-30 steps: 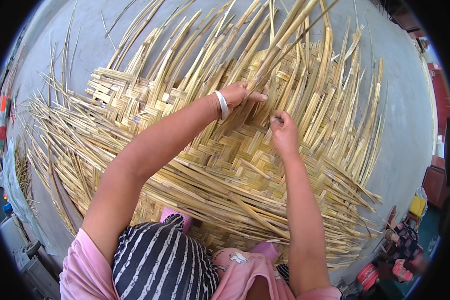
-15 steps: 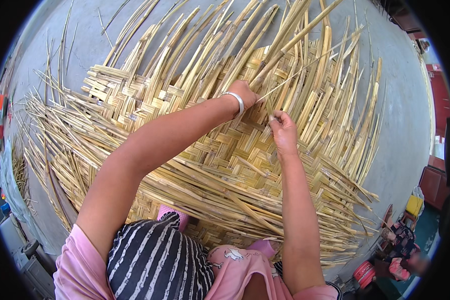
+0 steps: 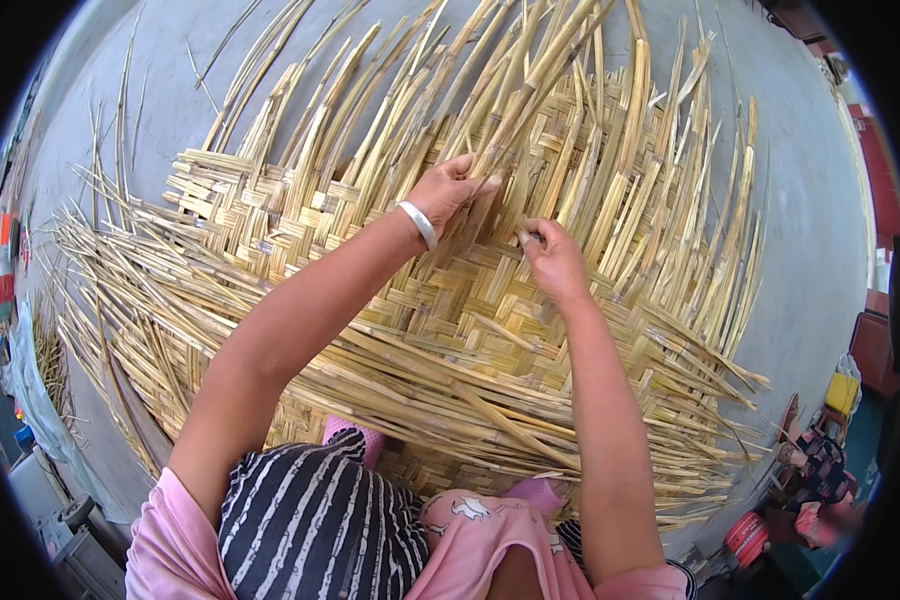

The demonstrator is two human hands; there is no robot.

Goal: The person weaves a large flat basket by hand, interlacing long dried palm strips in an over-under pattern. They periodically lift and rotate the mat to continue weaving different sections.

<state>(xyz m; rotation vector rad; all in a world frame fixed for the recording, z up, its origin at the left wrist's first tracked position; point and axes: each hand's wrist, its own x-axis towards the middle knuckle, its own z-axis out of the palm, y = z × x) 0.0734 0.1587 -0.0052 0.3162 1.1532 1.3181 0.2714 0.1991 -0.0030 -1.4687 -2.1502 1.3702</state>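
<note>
A large woven mat of pale bamboo strips (image 3: 440, 300) lies on the grey floor, with many loose strip ends (image 3: 530, 90) fanning out beyond it. My left hand (image 3: 450, 190), a silver bangle on its wrist, grips several upright loose strips near the weave's far edge. Just to its right, my right hand (image 3: 552, 258) pinches a single thin strip against the weave. Both forearms reach across the finished part of the mat from the lower edge.
Grey concrete floor (image 3: 800, 200) surrounds the mat. Loose strips (image 3: 90, 270) spread out at the left. A red object (image 3: 748, 535) and a yellow one (image 3: 842, 392) sit at the right rim, near another person's patterned clothing (image 3: 820, 470).
Both hands have stayed at the weave's far edge. The left hand closed around a bundle of loose strips, and the right hand keeps pinching its strip beside it.
</note>
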